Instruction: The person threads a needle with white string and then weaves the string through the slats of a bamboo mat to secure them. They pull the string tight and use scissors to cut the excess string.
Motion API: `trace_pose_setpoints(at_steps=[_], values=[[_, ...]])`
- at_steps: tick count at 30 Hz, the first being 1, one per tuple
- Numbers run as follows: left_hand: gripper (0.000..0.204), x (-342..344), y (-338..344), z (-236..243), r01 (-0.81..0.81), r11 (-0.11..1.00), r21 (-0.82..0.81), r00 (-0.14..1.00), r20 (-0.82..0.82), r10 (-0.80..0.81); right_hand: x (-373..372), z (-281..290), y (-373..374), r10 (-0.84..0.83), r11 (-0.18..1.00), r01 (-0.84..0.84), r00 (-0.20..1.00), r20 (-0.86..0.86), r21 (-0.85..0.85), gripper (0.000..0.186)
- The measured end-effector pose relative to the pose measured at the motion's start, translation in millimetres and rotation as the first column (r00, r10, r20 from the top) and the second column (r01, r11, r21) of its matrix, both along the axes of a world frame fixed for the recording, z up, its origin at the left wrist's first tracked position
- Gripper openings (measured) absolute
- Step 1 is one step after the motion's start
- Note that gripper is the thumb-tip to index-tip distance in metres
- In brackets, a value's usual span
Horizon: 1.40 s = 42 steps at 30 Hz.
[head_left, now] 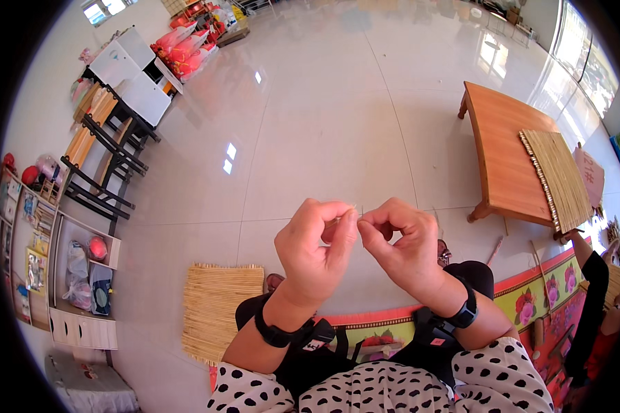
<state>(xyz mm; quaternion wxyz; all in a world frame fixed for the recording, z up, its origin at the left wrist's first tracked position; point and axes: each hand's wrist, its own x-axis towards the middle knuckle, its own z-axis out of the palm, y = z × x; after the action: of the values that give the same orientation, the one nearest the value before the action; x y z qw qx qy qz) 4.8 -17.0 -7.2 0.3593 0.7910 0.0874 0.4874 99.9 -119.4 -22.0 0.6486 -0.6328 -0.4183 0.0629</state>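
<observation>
My left hand (315,251) is raised at the middle of the view, thumb and forefinger pinched on a tiny pale, thin item that is too small to name. Just beside it, my right hand (403,251) has thumb and forefinger pressed together, with a faint thin strand near the tips; what it holds is unclear. The two hands' fingertips nearly meet above my lap. On the floor left of my legs lies a woven straw mat (220,310).
A wooden table (499,165) bearing a straw mat (551,175) stands at the right, with a co-worker's arm (585,261) at its near corner. A flowered floor mat (558,289) runs beneath. Shelving (83,329), dark-framed stacked benches (96,144) and white cabinets (127,76) line the left wall.
</observation>
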Motion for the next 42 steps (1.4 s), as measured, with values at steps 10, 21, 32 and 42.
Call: trace_pose_setpoints(at_steps=[10, 21, 32, 42], values=[[0.013, 5.3, -3.4, -3.2, -0.051, 0.988, 0.143, 0.999, 0.016, 0.049, -0.5, 1.3, 0.3, -0.070, 0.998, 0.070, 0.995, 0.067, -0.001, 0.008], [0.014, 5.0, -3.6, -1.3, -0.043, 0.982, 0.182, 0.999, -0.002, 0.044, -1.2, 3.8, -1.1, -0.091, 0.996, 0.089, 0.990, 0.105, 0.023, 0.008], [0.013, 3.3, -3.1, -0.2, -0.021, 0.990, 0.141, 0.999, -0.027, 0.025, -2.1, 4.0, -0.7, -0.083, 0.996, 0.080, 0.991, 0.110, 0.025, 0.008], [0.013, 1.9, -1.8, -0.4, -0.007, 0.991, 0.136, 0.999, -0.038, 0.013, -2.7, 3.3, 0.0, -0.089, 0.996, 0.085, 0.989, 0.121, 0.038, 0.006]])
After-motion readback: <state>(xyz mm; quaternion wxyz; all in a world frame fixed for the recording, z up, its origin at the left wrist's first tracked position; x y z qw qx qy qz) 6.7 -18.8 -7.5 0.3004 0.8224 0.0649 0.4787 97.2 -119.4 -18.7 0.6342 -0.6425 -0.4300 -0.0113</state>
